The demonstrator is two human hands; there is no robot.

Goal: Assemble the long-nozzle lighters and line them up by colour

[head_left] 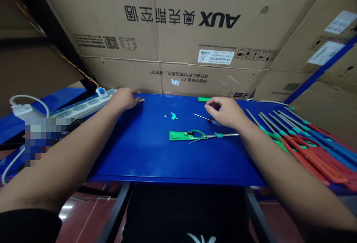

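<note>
At the back left of the blue table (131, 157), my left hand (126, 99) reaches down with its fingers closed around a small metal piece (142, 100), of which only the end shows. My right hand (225, 112) hovers at the back right, fingers loosely curled and nothing visible in them. Just below it lies a thin screwdriver (205, 117) with a red and clear handle. A green lighter shell (181, 135), opened up, lies in front with its metal tube pointing right. Behind it are a small turquoise trigger-like part (174, 116) and a tiny pale part (166, 116).
Several finished-looking long lighters (315, 144) in red, blue and green lie at the right. Another green piece (203, 99) sits at the back, partly behind my right hand. A white power strip (83, 105) runs along the left. A large cardboard box (178, 42) walls off the back.
</note>
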